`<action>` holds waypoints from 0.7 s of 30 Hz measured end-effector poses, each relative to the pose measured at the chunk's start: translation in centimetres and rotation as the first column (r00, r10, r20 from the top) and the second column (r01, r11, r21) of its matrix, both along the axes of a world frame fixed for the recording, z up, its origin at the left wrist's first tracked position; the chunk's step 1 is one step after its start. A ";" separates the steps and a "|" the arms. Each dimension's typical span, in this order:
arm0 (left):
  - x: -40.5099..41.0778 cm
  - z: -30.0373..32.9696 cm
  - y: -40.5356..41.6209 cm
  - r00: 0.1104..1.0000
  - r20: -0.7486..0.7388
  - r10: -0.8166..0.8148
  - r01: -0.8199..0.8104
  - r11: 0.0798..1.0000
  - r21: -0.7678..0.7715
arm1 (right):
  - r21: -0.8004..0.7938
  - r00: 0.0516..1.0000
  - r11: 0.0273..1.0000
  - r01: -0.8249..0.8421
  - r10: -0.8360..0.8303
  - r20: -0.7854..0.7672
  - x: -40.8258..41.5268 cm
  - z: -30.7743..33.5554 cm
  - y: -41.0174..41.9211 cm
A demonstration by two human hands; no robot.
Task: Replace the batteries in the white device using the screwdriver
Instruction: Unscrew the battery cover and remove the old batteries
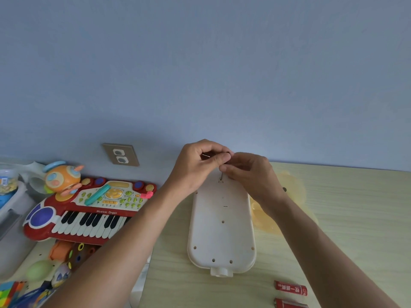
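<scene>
Two red batteries point(291, 288) are seen at the table's point(355, 218) near edge, right of the white device point(221, 227). The device lies face down, its long axis running from near edge towards the wall. It is judged light, rigid and smooth, best steadied by its rim. At its far end, the screwdriver point(221, 176) is held upright in a screw hole, the left hand point(198, 165) and right hand point(249, 174) both pinched on its handle.

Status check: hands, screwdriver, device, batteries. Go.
Left hand and right hand both pinching screwdriver, tip at a hole at the far end of white device. Red batteries loose on table, near right. Nothing in the way.
</scene>
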State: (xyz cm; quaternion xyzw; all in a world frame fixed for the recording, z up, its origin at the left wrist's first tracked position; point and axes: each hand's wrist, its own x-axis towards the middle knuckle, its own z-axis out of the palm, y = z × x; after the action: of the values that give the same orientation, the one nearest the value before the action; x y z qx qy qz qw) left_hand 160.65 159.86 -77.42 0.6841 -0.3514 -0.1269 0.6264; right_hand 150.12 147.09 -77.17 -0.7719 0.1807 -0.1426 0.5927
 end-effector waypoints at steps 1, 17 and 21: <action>0.0 0.0 0.0 1.000 -0.004 0.016 -0.016 1.000 0.002 | 0.021 1.000 1.000 0.019 -0.019 -0.001 0.0 -0.1 0.0; 0.1 0.1 -0.1 0.997 0.071 0.007 -0.009 0.999 0.031 | -0.083 1.000 0.997 0.003 -0.002 0.011 0.3 0.1 -0.2; 0.1 0.2 -0.2 0.996 0.053 0.067 -0.068 0.998 0.018 | -0.120 1.000 0.993 -0.016 0.018 0.016 0.2 0.2 -0.1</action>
State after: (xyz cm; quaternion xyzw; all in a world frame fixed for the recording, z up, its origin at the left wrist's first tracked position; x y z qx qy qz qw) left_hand 160.71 159.65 -77.20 0.7048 -0.3430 -0.0914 0.6142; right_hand 150.34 146.99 -76.99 -0.8063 0.1600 -0.1549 0.5479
